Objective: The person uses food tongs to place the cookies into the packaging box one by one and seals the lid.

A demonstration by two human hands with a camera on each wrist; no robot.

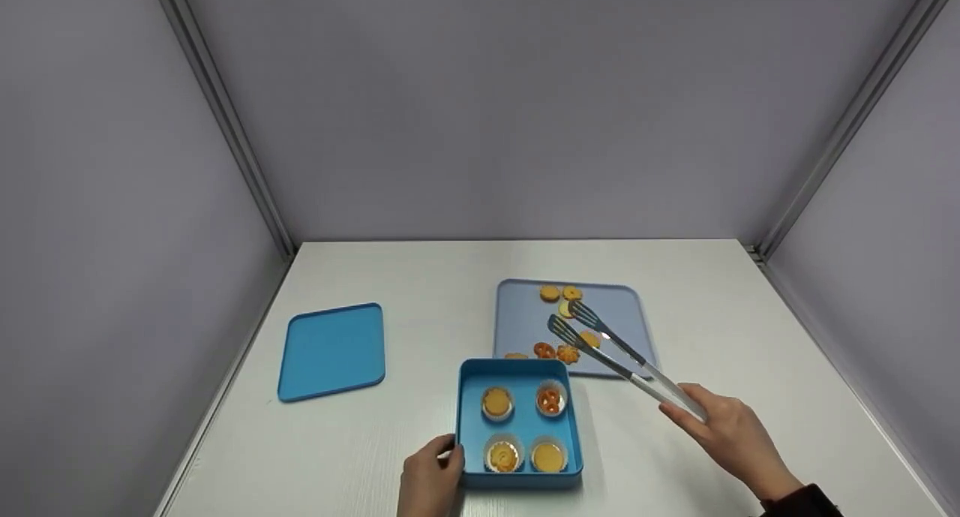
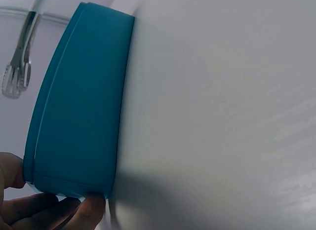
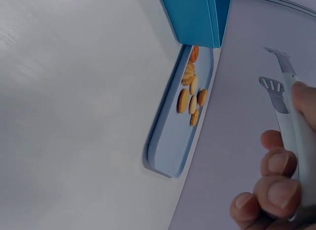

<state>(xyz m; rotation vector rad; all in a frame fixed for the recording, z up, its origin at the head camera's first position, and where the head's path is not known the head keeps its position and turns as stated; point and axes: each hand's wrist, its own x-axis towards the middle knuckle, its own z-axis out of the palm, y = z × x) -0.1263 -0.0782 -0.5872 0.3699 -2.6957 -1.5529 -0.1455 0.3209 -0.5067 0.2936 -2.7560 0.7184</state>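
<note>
A deep blue box (image 1: 525, 419) sits at the front, holding several paper cups, each with a small cookie; one cookie is pretzel-shaped (image 1: 551, 401). At its left side near the front corner, my left hand (image 1: 431, 476) grips the wall, with thumb and fingers against it in the left wrist view. In my right hand (image 1: 739, 434) is a pair of tongs (image 1: 667, 383), held by the handles. Their slotted dark heads are spread apart over the pale blue tray (image 1: 517, 314) with nothing between them. Assorted cookies (image 3: 192, 104) lie loose on that tray.
To the left lies a flat, shallow blue tray or lid (image 1: 334, 352) on the white table (image 1: 442, 299). Behind the box, the pale tray's near edge is partly hidden by it. Grey panels (image 1: 480, 112) enclose the table at the back and both sides.
</note>
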